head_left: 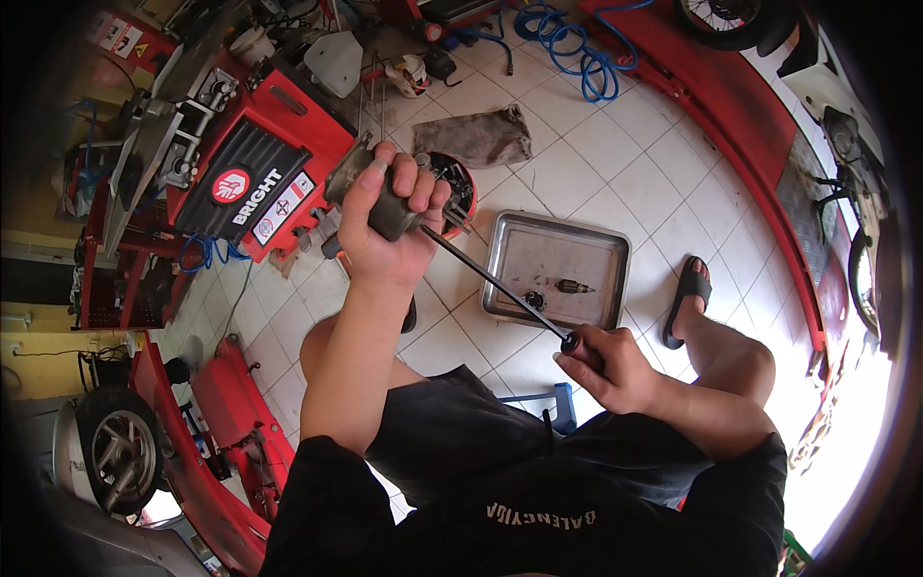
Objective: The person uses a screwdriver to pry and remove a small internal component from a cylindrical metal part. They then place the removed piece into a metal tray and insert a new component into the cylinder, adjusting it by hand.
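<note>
My left hand (386, 262) is raised at centre left, its fingers wrapped round a grey metal housing (392, 215) with a wider end at the upper left. In my right hand (627, 373) is the handle of a long screwdriver (495, 284). Its dark shaft slants up and left, and the tip meets the housing's lower right side; whether it sits in a screw is hidden. Below and beyond the shaft, a metal tray (550, 248) on the floor holds a small motor armature (575, 286) and a little dark round part (535, 300).
A red container (465, 180) with dark parts stands behind my left hand. Beyond lies a grey cloth (476, 137). A red and black machine (260, 178) is at the left, a red platform (750, 144) at the right. Blue hose (586, 58) coils at the back.
</note>
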Motion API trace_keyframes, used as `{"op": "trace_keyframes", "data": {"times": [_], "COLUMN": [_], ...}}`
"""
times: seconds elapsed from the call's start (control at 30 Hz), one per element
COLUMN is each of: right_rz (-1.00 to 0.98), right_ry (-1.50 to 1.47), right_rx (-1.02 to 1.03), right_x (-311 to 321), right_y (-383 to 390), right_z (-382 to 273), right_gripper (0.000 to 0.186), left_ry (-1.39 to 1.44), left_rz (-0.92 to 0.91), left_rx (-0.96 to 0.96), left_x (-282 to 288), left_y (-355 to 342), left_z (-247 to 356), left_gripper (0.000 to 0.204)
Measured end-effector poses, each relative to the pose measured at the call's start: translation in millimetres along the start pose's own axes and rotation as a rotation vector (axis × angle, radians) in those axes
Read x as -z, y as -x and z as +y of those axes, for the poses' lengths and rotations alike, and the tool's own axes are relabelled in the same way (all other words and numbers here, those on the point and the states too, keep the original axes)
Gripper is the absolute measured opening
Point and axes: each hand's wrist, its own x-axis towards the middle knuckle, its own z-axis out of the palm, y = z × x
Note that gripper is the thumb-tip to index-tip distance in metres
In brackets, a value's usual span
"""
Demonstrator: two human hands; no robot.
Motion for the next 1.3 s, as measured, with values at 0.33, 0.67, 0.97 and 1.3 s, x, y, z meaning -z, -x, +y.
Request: {"op": "trace_keyframes", "data": {"times": [0.33, 0.67, 0.97, 1.3], "right_rz": [0.011, -0.003, -0.01, -0.022], "right_ry": [0.005, 0.009, 0.016, 0.014], "right_rx": [0.0, -0.007, 0.006, -0.006], "right_x": [-1.0, -1.0, -1.3, -1.3], "right_y": [2.4, 3.3, 3.7, 4.0], "right_z": [0.0, -0.4, -0.5, -1.2], "right_gripper": [0.024, 0.025, 0.025, 0.025], "left_ry": [-0.016, 0.011, 0.034, 0.139], "left_rz": [-0.002, -0.026, -0.04, -0.099], "left_rx": [0.022, 0.03, 0.035, 0.016], "left_x": [0.4, 1.6, 3.3, -3.3], "left_y": [0.8, -0.3, -0.9, 0.9], "left_z": [0.3, 0.6, 0.3, 0.7], "left_gripper": [0.03, 0.03, 0.03, 0.025]}}
